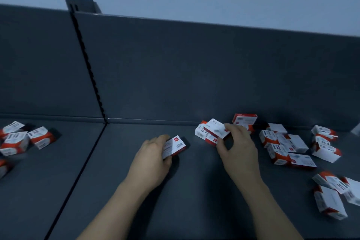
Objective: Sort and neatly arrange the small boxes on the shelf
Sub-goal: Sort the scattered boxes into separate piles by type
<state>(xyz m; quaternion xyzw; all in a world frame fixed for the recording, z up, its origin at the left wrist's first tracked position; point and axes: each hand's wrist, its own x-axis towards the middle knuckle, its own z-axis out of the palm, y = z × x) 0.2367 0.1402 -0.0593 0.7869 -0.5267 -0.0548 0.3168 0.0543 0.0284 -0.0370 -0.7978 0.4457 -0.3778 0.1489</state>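
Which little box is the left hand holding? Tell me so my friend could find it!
Find the dark seam that splits the grey shelf floor. Just right of it, the left hand grips one small box. Unlike the piled boxes around, it is by itself, showing a barcode beside a small red square.

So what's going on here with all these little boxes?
A person is sorting small red-and-white boxes on a dark shelf. The left hand has its grip on a barcode box near the middle. The right hand pinches a second box at a cluster by the back wall. Nothing looks arranged yet: loose boxes lie jumbled to the right, and a smaller pile sits far left.
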